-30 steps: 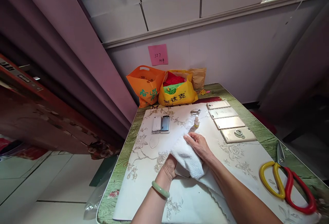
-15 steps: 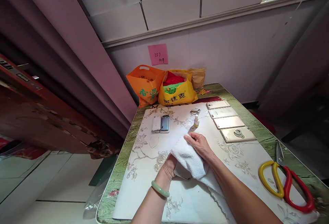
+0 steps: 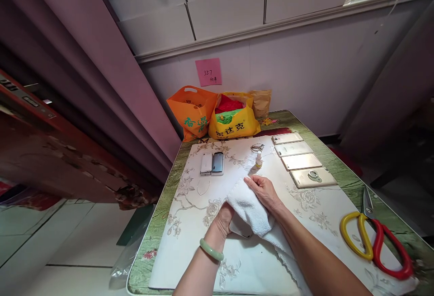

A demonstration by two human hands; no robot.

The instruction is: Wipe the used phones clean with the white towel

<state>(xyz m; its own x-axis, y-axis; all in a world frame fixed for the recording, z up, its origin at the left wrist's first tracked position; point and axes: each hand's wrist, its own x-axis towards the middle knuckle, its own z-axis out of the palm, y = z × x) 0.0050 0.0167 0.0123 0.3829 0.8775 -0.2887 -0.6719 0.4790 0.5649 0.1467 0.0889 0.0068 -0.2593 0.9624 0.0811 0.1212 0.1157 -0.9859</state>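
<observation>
Under a white cloth [image 3: 244, 203], my left hand [image 3: 224, 219] is closed around a phone [image 3: 241, 229]; only the near end of the phone shows, and most of my fingers are covered. My right hand [image 3: 265, 191] grips the cloth at its upper edge, thumb and fingers pressed together over the phone. The rest of the cloth hangs down along my right forearm to the table. Just beyond my right hand stands a small spray bottle [image 3: 259, 160], upright, with a pair of glasses [image 3: 257, 147] behind it.
Two phones [image 3: 212, 164] lie side by side at the left. Several phones [image 3: 298, 162] form a column at the right. Large scissors [image 3: 369, 237] with red and yellow handles rest near the right edge. An orange bag [image 3: 193, 110] and a yellow bag [image 3: 233, 121] stand against the wall.
My right hand and the cloth have shifted very slightly. Both hands keep their hold, and the things on the table stay where they were.
</observation>
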